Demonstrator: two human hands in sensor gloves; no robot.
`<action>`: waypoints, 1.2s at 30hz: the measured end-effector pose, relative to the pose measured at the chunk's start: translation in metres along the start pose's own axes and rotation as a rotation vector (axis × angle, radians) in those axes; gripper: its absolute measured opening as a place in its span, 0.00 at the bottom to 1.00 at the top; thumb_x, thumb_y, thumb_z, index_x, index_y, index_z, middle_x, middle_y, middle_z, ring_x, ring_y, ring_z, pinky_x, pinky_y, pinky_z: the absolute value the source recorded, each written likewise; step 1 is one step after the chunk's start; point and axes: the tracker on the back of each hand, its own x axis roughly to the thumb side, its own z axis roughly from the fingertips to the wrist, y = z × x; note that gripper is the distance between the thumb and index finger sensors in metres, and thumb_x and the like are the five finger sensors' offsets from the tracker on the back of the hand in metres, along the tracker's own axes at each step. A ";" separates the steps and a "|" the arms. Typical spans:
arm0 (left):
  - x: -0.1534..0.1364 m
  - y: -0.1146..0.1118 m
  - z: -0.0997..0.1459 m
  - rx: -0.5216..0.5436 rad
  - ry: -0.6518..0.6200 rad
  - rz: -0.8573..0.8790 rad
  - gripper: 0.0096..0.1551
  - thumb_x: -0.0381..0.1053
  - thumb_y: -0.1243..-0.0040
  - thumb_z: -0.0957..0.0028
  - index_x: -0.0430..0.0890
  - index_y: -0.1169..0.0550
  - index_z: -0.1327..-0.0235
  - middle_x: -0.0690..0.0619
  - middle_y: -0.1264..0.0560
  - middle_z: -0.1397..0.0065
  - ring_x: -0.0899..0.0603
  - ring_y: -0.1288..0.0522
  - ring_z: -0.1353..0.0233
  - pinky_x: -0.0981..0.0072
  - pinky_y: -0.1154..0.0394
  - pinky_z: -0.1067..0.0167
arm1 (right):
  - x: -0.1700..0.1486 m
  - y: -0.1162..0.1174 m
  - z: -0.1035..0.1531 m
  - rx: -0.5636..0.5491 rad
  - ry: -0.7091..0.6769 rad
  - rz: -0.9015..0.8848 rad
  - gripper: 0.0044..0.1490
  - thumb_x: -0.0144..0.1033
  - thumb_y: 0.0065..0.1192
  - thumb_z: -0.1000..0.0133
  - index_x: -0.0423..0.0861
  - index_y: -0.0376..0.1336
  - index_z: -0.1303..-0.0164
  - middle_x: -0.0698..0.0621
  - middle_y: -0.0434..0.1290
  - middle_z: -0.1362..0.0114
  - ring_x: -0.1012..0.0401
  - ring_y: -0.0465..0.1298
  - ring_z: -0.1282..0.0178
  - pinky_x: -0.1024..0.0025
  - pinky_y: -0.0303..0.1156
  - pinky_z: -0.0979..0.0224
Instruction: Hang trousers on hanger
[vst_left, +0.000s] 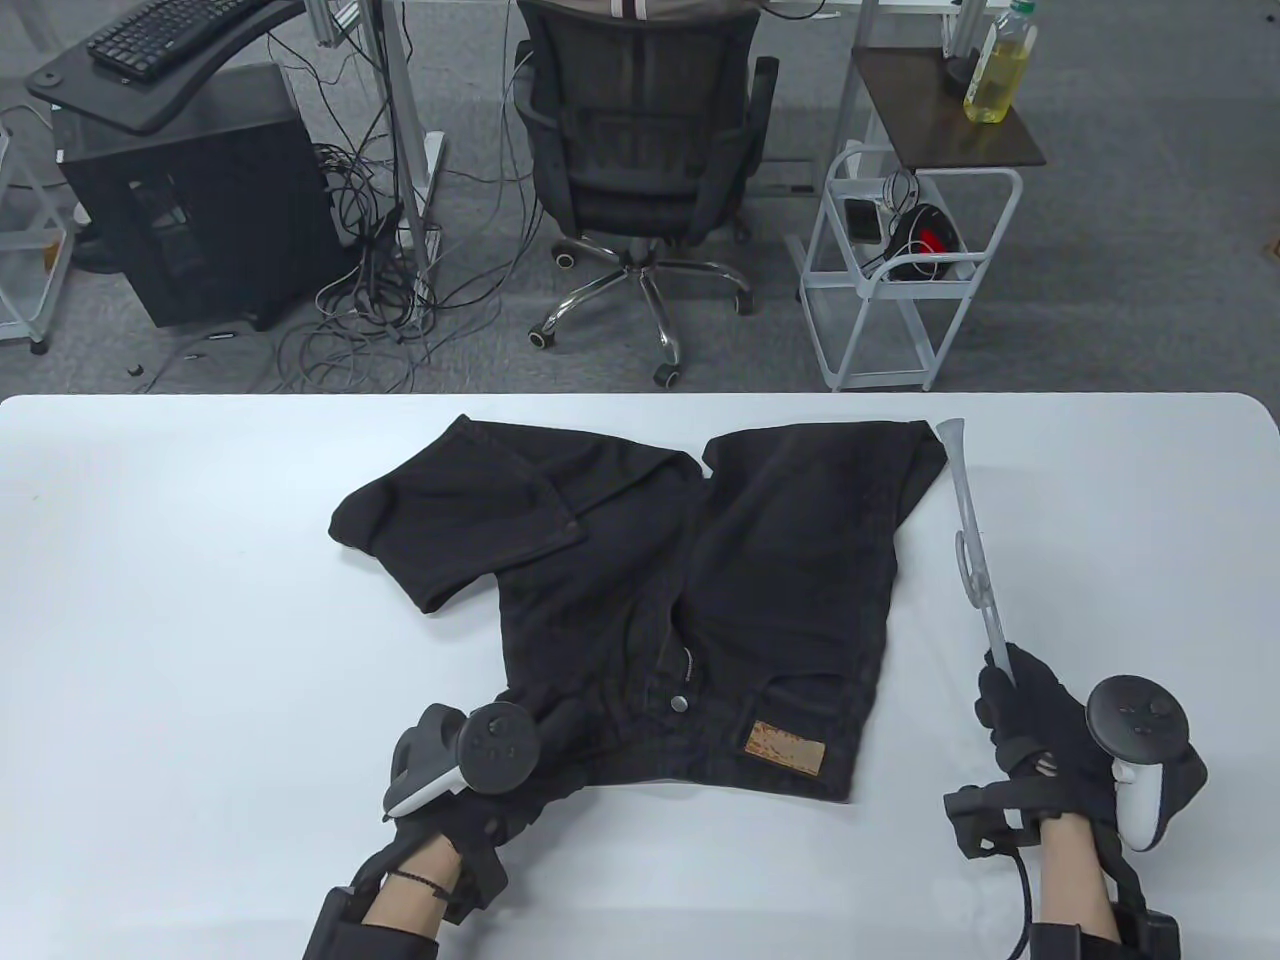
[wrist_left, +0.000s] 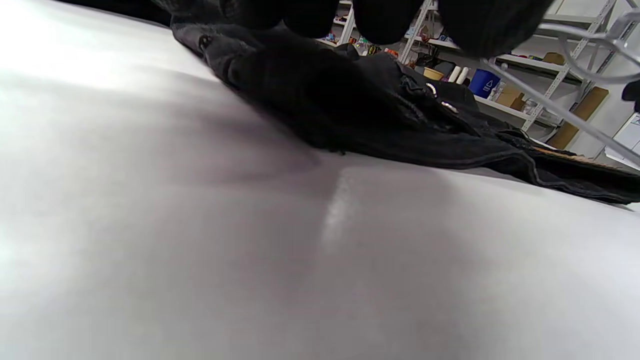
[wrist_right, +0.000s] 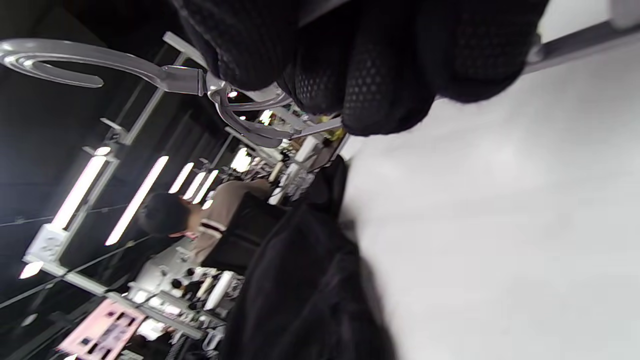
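Note:
Black trousers (vst_left: 690, 580) lie spread on the white table (vst_left: 200, 650), waistband toward me, one leg folded to the left. They also show in the left wrist view (wrist_left: 350, 105) and the right wrist view (wrist_right: 305, 280). My left hand (vst_left: 520, 745) rests on the waistband's left corner; whether it grips the cloth is hidden. My right hand (vst_left: 1020, 700) grips one end of a clear plastic hanger (vst_left: 972, 540), which stands on edge right of the trousers, its far end near the right leg's hem. The hanger's hook shows in the right wrist view (wrist_right: 100, 65).
Beyond the table's far edge stand a black office chair (vst_left: 640, 170), a white wire cart (vst_left: 900, 270) and a computer tower with cables (vst_left: 200, 200). Bare table lies left of the trousers.

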 end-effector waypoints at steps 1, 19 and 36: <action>-0.001 -0.001 -0.001 -0.006 0.003 -0.002 0.42 0.66 0.47 0.46 0.54 0.40 0.19 0.46 0.44 0.14 0.32 0.44 0.17 0.33 0.42 0.28 | 0.003 0.001 0.002 0.013 -0.028 -0.010 0.33 0.42 0.63 0.48 0.44 0.66 0.32 0.49 0.77 0.40 0.55 0.82 0.52 0.65 0.80 0.50; 0.000 -0.007 -0.006 -0.039 0.058 -0.105 0.41 0.62 0.41 0.47 0.53 0.38 0.21 0.48 0.40 0.17 0.36 0.40 0.19 0.35 0.38 0.29 | 0.025 0.030 0.015 0.454 -0.292 -0.101 0.32 0.46 0.66 0.49 0.45 0.69 0.36 0.51 0.81 0.46 0.59 0.83 0.58 0.69 0.81 0.55; 0.008 -0.002 -0.005 0.051 0.098 -0.208 0.29 0.49 0.39 0.45 0.52 0.28 0.29 0.52 0.24 0.30 0.39 0.23 0.35 0.42 0.25 0.35 | 0.037 0.025 0.023 0.475 -0.374 -0.087 0.31 0.54 0.68 0.52 0.47 0.74 0.45 0.52 0.83 0.53 0.59 0.84 0.62 0.68 0.82 0.59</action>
